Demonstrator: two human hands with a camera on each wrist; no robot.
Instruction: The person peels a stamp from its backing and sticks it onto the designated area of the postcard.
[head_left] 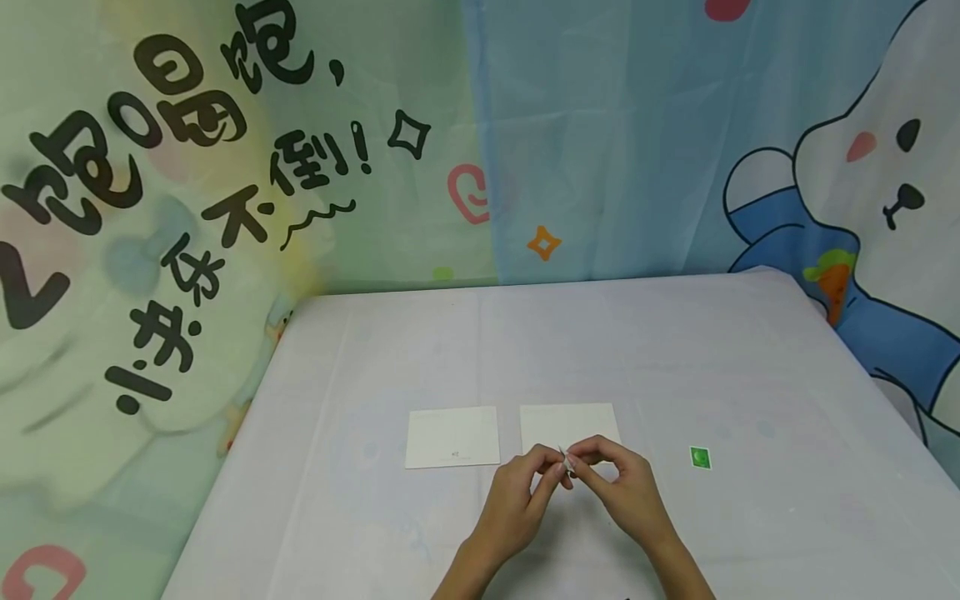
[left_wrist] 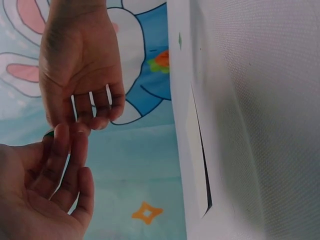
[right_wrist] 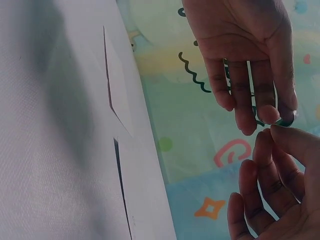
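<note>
My left hand (head_left: 517,496) and right hand (head_left: 626,500) meet above the table, fingertips close together in front of the right white card (head_left: 566,421). Between them, thumbs and forefingers pinch a small thin green-and-white piece (head_left: 567,463). Most of it is hidden by the fingertips. A dark green curved edge of the piece (right_wrist: 287,121) shows at the fingers in the right wrist view. The other fingers of both hands are loosely bent. That right card is partly covered by the hands in the head view.
Another white card (head_left: 452,437) lies flat to the left, with a tiny mark near its lower edge. Off to the right lies a small green square with a white border (head_left: 701,458). A white cloth covers the table (head_left: 360,533); a printed curtain (head_left: 615,142) hangs behind it.
</note>
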